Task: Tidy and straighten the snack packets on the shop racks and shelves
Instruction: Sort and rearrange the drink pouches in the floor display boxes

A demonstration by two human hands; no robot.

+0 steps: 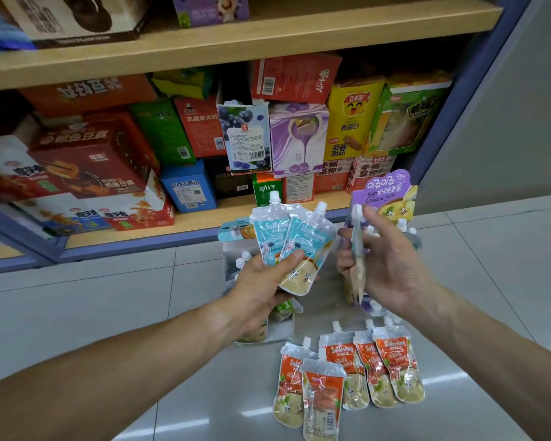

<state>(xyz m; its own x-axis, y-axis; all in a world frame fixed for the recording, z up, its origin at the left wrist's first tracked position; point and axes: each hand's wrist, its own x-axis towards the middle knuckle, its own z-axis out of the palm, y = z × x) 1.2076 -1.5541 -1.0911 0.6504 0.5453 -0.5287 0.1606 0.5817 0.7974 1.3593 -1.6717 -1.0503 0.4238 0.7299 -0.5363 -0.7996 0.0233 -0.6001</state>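
My left hand [261, 288] grips two light-blue spouted cheese-jam pouches [295, 246], fanned with their white caps up. My right hand [385, 265] pinches another spouted pouch [357, 249] seen edge-on, spout up, with some fingers spread. Several orange spouted pouches [347, 370] lie on the grey tiled floor below my hands. A purple display box [385, 192] with more white-capped pouches stands behind my right hand. A blue-topped display box [236, 230] sits behind my left hand, mostly hidden.
The low wooden shelf [201, 218] ahead is packed with snack boxes, among them a blueberry box [245, 138] and a purple box [298, 138]. An upper shelf [236, 43] carries more boxes. A blue upright [468, 90] and a grey wall close the right side.
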